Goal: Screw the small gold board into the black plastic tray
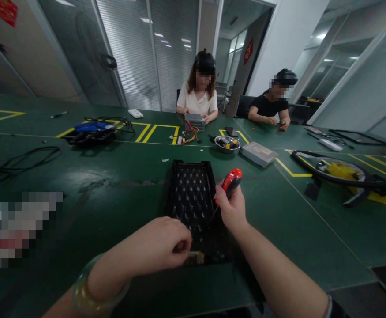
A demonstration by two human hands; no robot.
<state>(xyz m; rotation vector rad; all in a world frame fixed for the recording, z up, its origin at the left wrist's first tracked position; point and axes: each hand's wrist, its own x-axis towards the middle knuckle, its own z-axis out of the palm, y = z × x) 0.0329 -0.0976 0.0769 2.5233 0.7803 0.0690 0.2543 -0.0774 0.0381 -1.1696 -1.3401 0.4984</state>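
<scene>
At the black casing point(193, 190), right hand point(231, 205) has fingers clamped on a red-handled screwdriver point(231, 180); left hand point(166, 242) curled, can't tell if gripping.

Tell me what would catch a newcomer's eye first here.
The red-and-black screwdriver in the right hand stands out first, angled down toward the central black case. Next come the pale bangle at lower left and the metal bowl beyond the case, slightly right.
</scene>
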